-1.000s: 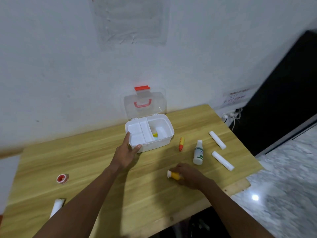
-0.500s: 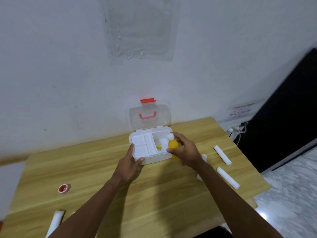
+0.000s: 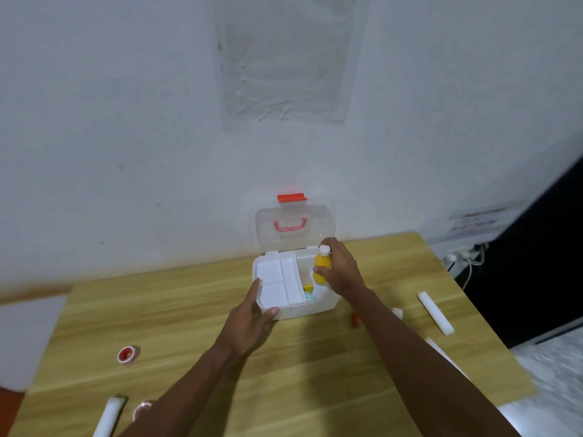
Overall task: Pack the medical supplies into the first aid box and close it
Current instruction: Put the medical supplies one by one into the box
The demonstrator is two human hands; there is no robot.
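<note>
pale wall, wooden desk [image 3: 189, 313]: first aid box [image 3: 310, 310] open near the desk's back edge.
right hand [image 3: 342, 272] clamps yellow bottle [image 3: 321, 268] over the right compartment; left hand [image 3: 249, 326], fingers spread, braces the box's front-left corner. best lowered upright, beside what already lies inside.

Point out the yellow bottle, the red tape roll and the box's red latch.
yellow bottle [image 3: 322, 269]: head view, on its yellow body below the white cap.
red tape roll [image 3: 127, 355]: head view, on its red centre.
red latch [image 3: 291, 197]: head view, middle of the tab atop the open lid.
</note>
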